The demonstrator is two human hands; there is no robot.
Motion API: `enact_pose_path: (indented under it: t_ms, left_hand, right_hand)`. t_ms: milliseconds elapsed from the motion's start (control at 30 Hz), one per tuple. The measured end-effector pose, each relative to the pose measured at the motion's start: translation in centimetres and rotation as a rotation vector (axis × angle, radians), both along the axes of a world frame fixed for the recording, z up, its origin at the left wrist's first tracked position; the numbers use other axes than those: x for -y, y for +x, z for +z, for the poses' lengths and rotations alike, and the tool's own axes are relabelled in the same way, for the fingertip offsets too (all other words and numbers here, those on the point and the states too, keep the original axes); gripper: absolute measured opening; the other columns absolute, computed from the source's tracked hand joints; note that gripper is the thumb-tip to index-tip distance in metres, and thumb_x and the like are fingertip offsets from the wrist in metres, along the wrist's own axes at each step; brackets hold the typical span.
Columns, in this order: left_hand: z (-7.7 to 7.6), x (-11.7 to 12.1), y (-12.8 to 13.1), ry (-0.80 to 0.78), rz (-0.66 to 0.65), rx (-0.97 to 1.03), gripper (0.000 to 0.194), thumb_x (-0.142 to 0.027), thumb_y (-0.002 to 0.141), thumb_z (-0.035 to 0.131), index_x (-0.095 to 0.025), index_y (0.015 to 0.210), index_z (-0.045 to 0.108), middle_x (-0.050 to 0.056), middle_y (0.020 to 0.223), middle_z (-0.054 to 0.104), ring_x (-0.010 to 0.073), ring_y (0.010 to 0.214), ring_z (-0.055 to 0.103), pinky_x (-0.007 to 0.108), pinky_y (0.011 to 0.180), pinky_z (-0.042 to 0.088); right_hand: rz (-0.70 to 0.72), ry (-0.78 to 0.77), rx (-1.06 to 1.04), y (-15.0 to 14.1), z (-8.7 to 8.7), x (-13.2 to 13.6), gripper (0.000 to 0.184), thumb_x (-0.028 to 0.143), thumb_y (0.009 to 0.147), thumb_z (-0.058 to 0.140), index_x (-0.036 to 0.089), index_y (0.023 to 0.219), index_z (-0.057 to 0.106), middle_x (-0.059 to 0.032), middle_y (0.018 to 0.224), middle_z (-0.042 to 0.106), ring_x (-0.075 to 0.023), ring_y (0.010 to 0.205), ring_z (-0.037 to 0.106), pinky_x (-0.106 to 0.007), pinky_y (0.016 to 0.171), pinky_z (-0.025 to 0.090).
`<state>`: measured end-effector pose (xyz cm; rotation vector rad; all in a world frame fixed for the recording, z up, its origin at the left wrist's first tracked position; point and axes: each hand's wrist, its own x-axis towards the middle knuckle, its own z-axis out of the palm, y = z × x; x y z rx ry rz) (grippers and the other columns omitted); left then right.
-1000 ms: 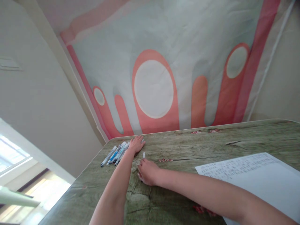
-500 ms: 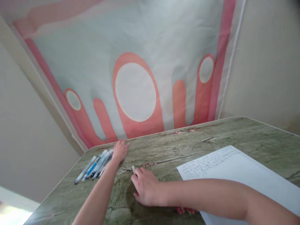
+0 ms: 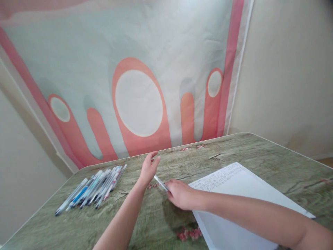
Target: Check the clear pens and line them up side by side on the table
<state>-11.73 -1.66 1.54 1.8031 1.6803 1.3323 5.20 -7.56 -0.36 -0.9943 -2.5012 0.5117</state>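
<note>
Behind everything hangs a large printed cloth (image 3: 171, 41) with red and orange shapes. Before it stands the table (image 3: 156, 225), its top patterned like greenish wood. On its right part lies a white paper (image 3: 247, 184) with lines of writing near the far edge. The right forearm (image 3: 234, 205) passes across this paper; whether it presses on it, I cannot tell. It would be wise to carry the arm a little lifted, so that the sheet is not pulled or creased.

On the left part, many pens (image 3: 91, 187) lie close side by side in a slanting row. The left hand (image 3: 149, 168) is to the right of them, with fingers spread and nothing seen in it. For good work, this hand should stay clear of the row, because such round things may roll easily.

The right hand (image 3: 182, 194) is near the paper's left corner, its fingers closed around one slim pen (image 3: 161, 183), which points out toward the left wrist. The fingertips are hidden. A light but firm pinch seems best, so the pen does not turn.
</note>
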Motion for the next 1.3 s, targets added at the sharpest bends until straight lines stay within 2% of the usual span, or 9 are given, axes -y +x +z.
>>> enact_pose_path:
  t_ms: [133, 200, 300, 433, 567, 700, 833, 967, 1300]
  left_hand:
    - [-1.5, -0.1, 3.7, -0.061, 0.125, 0.362, 0.04, -0.033, 0.078, 0.05, -0.017, 0.113, 0.043, 0.012, 0.118, 0.049, 0.0172, 0.107, 0.048, 0.029, 0.088, 0.039]
    - [-2.8, 0.0, 6.0, -0.198, 0.048, 0.606, 0.037, -0.036, 0.077, 0.051, -0.016, 0.107, 0.048, 0.012, 0.112, 0.053, 0.016, 0.099, 0.053, 0.027, 0.082, 0.042]
    - [-4.4, 0.3, 8.6, -0.349, -0.164, 0.876, 0.034, -0.042, 0.075, 0.051, -0.013, 0.093, 0.054, 0.01, 0.093, 0.06, 0.0133, 0.078, 0.059, 0.026, 0.069, 0.046]
    - [-4.7, 0.8, 9.2, -0.334, -0.232, 1.067, 0.031, -0.04, 0.073, 0.055, -0.013, 0.089, 0.055, 0.007, 0.083, 0.061, 0.0115, 0.07, 0.059, 0.024, 0.065, 0.046]
    - [-4.0, 1.5, 8.2, -0.342, -0.241, 1.247, 0.024, -0.032, 0.072, 0.058, -0.013, 0.086, 0.055, 0.002, 0.069, 0.058, 0.0101, 0.063, 0.057, 0.023, 0.063, 0.046]
    - [-3.1, 2.9, 8.3, -0.426, -0.316, 1.281, 0.02, -0.026, 0.072, 0.059, -0.013, 0.087, 0.055, -0.001, 0.062, 0.051, 0.0056, 0.054, 0.05, 0.017, 0.052, 0.042]
    - [-2.6, 4.6, 10.0, -0.523, -0.457, 1.151, 0.021, -0.029, 0.068, 0.063, -0.012, 0.077, 0.055, -0.001, 0.064, 0.05, 0.0019, 0.047, 0.041, 0.012, 0.038, 0.027]
    - [-3.1, 5.2, 11.2, -0.576, -0.449, 1.053, 0.027, -0.036, 0.066, 0.064, -0.012, 0.068, 0.052, -0.002, 0.06, 0.047, 0.0004, 0.042, 0.033, 0.013, 0.035, 0.019]
    - [-3.4, 4.9, 11.3, -0.6, -0.381, 1.15, 0.026, -0.036, 0.067, 0.061, -0.014, 0.071, 0.048, -0.003, 0.059, 0.046, 0.0012, 0.041, 0.034, 0.013, 0.035, 0.016]
  right_hand:
    - [-0.105, -0.181, -0.257, 3.5, -1.0, -4.4, 0.02, 0.019, 0.078, 0.04, 0.014, 0.077, 0.06, -0.0044, 0.068, 0.063, -0.0143, 0.062, 0.055, -0.025, 0.06, 0.04]
    - [-0.147, -0.248, -0.448, 4.4, -1.7, -5.4, 0.021, 0.021, 0.078, 0.042, 0.014, 0.088, 0.06, -0.0042, 0.072, 0.063, -0.0139, 0.063, 0.055, -0.025, 0.06, 0.041]
    - [-0.11, -0.327, -0.598, 4.7, -2.8, -5.4, 0.023, 0.022, 0.077, 0.046, 0.015, 0.095, 0.059, -0.0037, 0.074, 0.063, -0.0136, 0.063, 0.055, -0.024, 0.059, 0.042]
    - [-0.052, -0.373, -0.641, 4.5, -3.4, -4.9, 0.016, 0.025, 0.075, 0.051, 0.015, 0.083, 0.059, -0.0015, 0.069, 0.061, -0.0115, 0.059, 0.054, -0.022, 0.055, 0.041]
    - [-0.176, -0.504, -0.7, 4.5, -3.4, -5.2, 0.024, 0.037, 0.077, 0.049, 0.016, 0.067, 0.055, 0.0035, 0.051, 0.052, -0.0076, 0.042, 0.045, -0.019, 0.041, 0.035]
    - [-0.232, -0.704, -0.906, 5.0, -3.1, -5.7, 0.031, 0.046, 0.075, 0.049, 0.016, 0.07, 0.053, 0.0049, 0.053, 0.049, -0.0055, 0.037, 0.04, -0.017, 0.034, 0.029]
    - [-0.185, -0.805, -0.992, 5.3, -2.7, -5.8, 0.039, 0.053, 0.076, 0.045, 0.015, 0.076, 0.054, 0.0037, 0.054, 0.049, -0.0053, 0.038, 0.041, -0.016, 0.035, 0.03]
    - [-0.141, -0.811, -0.965, 5.4, -2.5, -5.4, 0.038, 0.051, 0.073, 0.051, 0.014, 0.077, 0.057, 0.005, 0.05, 0.047, -0.0051, 0.038, 0.04, -0.016, 0.036, 0.028]
    - [-0.163, -0.761, -0.855, 5.5, -2.3, -5.4, 0.039, 0.053, 0.072, 0.052, 0.014, 0.072, 0.058, 0.0042, 0.045, 0.05, -0.0062, 0.038, 0.04, -0.017, 0.037, 0.026]
